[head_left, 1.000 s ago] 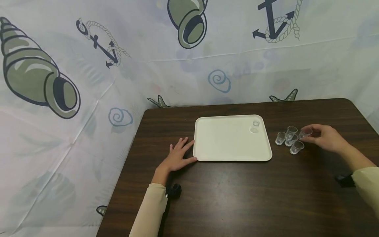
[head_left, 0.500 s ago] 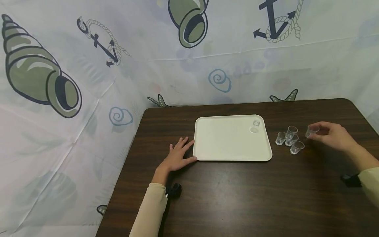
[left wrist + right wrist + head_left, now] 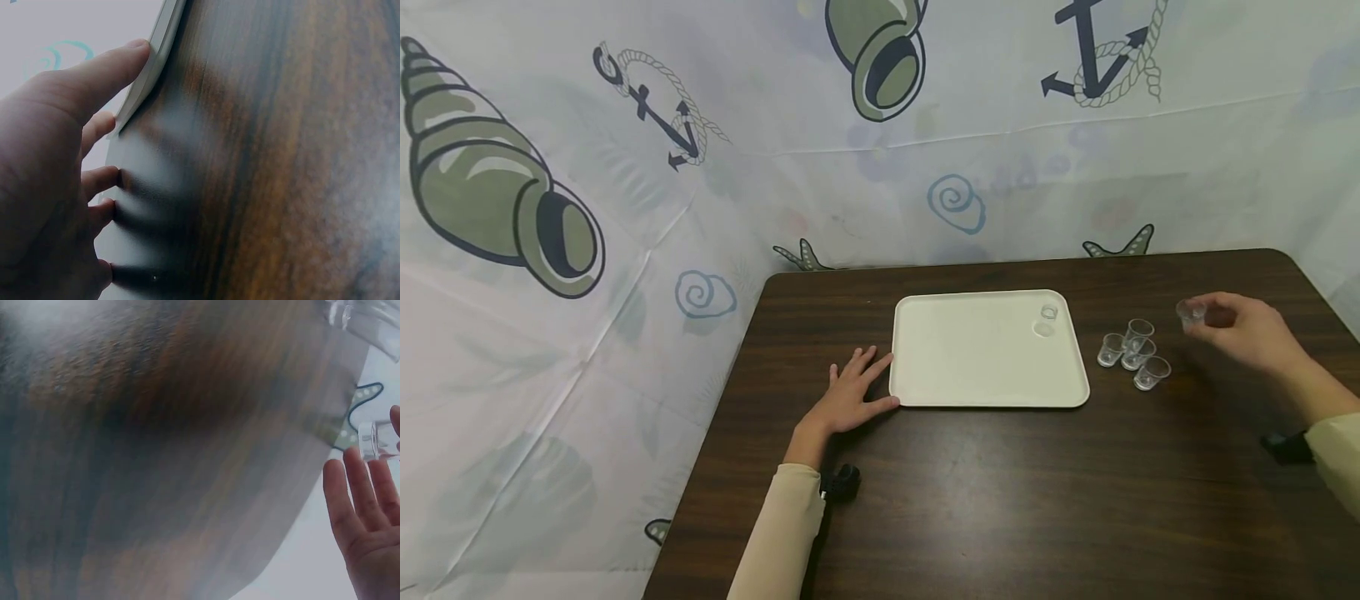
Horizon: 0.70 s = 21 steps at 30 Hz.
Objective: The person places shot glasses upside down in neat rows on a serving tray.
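Note:
My right hand [image 3: 1251,329] pinches a small clear shot glass [image 3: 1190,313] between thumb and fingers, right of a cluster of glasses. In the right wrist view that glass [image 3: 372,440] is partly cut off by the frame edge. With fingers spread, my left hand [image 3: 846,396] touches the left edge of a cream tray [image 3: 985,367]. Its thumb lies against the tray's rim [image 3: 159,47] in the left wrist view. One clear glass [image 3: 1048,312] stands on the tray near its far right corner.
Several clear shot glasses [image 3: 1138,354] stand close together on the dark wooden table [image 3: 1000,500], just right of the tray. Behind the table hangs a pale curtain [image 3: 865,192] with shell and anchor prints.
Over the last second my right hand has carried the glass right and away from the cluster, then slightly farther back and up. The left hand and the tray have stayed put.

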Motion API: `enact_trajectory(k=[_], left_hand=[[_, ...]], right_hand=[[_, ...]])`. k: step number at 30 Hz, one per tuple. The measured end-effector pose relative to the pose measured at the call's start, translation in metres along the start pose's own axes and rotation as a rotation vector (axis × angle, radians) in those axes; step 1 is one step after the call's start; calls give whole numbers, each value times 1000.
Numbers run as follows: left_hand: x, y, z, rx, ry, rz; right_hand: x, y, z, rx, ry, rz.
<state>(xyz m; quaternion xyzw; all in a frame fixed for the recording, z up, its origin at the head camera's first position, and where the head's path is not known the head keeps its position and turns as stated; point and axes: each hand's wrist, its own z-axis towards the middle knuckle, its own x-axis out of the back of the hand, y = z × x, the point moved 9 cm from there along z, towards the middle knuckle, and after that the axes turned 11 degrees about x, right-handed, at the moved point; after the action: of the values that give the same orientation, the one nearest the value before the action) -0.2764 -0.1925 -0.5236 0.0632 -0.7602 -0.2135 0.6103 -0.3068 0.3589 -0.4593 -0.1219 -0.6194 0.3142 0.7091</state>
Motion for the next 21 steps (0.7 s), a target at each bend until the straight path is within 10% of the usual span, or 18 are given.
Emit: enact_trajectory(k=[21], left_hand=[[1,0,0,-12,11,-20]], right_hand=[[-4,-93,35,231,26,-33]])
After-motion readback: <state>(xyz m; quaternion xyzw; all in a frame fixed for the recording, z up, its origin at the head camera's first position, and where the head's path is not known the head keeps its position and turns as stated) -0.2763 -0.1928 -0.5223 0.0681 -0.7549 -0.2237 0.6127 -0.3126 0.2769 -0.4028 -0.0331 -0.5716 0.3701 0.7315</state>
